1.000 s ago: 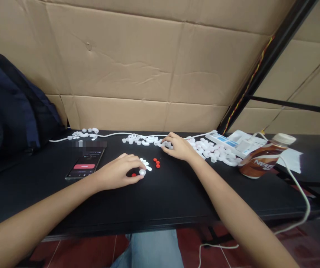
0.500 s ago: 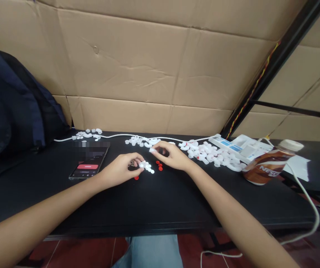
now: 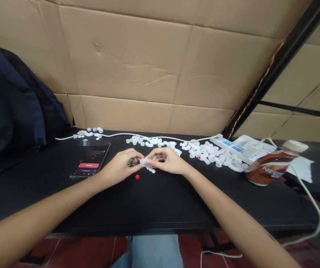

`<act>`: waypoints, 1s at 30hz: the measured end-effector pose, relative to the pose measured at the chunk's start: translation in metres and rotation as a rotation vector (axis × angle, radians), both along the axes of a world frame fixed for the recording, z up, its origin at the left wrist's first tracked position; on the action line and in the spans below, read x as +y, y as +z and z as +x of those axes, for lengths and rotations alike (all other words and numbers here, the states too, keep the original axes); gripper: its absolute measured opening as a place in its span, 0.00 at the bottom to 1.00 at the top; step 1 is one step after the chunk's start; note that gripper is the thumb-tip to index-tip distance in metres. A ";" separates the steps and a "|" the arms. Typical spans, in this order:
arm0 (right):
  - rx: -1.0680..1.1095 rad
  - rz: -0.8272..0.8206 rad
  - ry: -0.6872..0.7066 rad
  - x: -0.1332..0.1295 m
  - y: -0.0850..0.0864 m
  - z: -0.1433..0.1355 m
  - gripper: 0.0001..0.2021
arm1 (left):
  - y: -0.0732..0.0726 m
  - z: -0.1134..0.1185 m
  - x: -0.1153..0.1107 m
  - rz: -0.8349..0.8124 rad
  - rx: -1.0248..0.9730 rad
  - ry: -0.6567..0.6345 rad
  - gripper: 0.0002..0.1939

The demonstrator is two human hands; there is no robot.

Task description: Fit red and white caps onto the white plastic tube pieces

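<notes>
Pinching fingertips (image 3: 141,159) together over table (image 3: 160,201)

Makeshift piecework bench, likely a small workshop, black table (image 3: 160,201) walled in with cardboard (image 3: 154,74), heaps of white caps (image 3: 212,153) and one red cap (image 3: 137,176), phone (image 3: 90,165), power strip (image 3: 233,144), drink bottle (image 3: 274,163), backpack (image 3: 12,108)

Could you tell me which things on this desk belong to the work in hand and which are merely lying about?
In use:
left hand
right hand
small white part pinched between them
red cap
white parts pile

Lying about:
phone
drink bottle
power strip
dark bag
</notes>
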State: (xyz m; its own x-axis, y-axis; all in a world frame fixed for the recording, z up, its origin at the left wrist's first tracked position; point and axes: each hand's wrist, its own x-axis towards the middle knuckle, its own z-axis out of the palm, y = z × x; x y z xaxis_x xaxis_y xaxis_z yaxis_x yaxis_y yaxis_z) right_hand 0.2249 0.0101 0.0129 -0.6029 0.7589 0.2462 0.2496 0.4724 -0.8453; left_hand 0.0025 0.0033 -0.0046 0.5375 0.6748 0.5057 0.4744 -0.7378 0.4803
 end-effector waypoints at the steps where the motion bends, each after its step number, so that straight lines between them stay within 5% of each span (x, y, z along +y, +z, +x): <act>1: 0.018 -0.016 0.008 0.000 0.001 0.000 0.13 | 0.000 0.000 0.000 0.007 -0.009 -0.004 0.07; 8: 0.044 -0.112 0.024 0.000 0.003 0.000 0.13 | 0.001 -0.001 0.000 -0.038 -0.020 -0.026 0.09; 21: 0.088 -0.005 -0.063 0.003 -0.002 0.001 0.15 | 0.007 0.001 -0.002 -0.425 -0.199 -0.024 0.13; 30: 0.046 -0.013 -0.016 0.003 -0.001 0.003 0.14 | 0.004 0.001 -0.002 -0.320 -0.172 -0.039 0.12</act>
State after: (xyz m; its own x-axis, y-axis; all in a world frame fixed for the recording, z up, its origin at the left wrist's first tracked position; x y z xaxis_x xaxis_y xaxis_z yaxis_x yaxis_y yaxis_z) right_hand 0.2281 0.0135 0.0120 -0.5791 0.7716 0.2631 0.2177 0.4574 -0.8622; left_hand 0.0038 0.0011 -0.0002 0.4910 0.7944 0.3575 0.3411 -0.5529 0.7602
